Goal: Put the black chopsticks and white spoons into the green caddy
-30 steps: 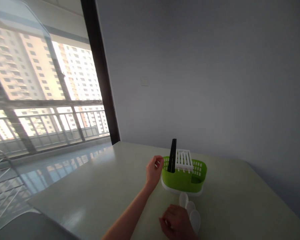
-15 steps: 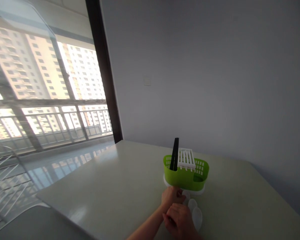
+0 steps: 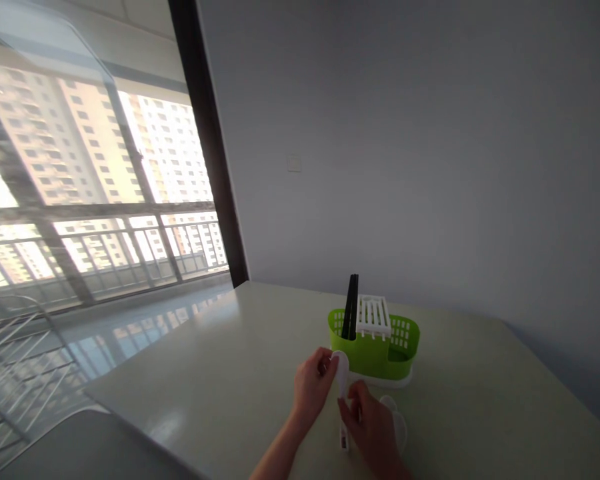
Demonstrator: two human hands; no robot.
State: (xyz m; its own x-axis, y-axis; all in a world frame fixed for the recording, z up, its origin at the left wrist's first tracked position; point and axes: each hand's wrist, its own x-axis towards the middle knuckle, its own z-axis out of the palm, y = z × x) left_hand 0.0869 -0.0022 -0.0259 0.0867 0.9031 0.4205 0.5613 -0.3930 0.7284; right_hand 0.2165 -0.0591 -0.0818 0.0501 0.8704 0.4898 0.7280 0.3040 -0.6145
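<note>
A white spoon [image 3: 342, 381] is held upright-looking between both hands, in front of the basket. My left hand [image 3: 311, 383] pinches its bowl at the upper end. My right hand [image 3: 373, 423] has its fingers closed on the handle, whose lower end shows a small dark mark. Partly behind the right hand, more whitish spoons [image 3: 401, 433] lie on the table; their handles are hidden. Just beyond stands a green plastic cutlery basket [image 3: 367, 359] on a white base. Black chopsticks [image 3: 351, 308] lean in its left part, and a white slotted rack [image 3: 374, 317] sits across its middle.
The pale table [image 3: 220, 387] reaches back to a grey wall [image 3: 380, 147]. On the left are a grey chair back [image 3: 90, 447], a metal wire rack [image 3: 25, 373] and a large window with a dark frame [image 3: 213, 133].
One spoon has been lifted from the row and is now in both hands. My left hand has moved left and up; the hands, crossed close together before, are now apart along the spoon.
</note>
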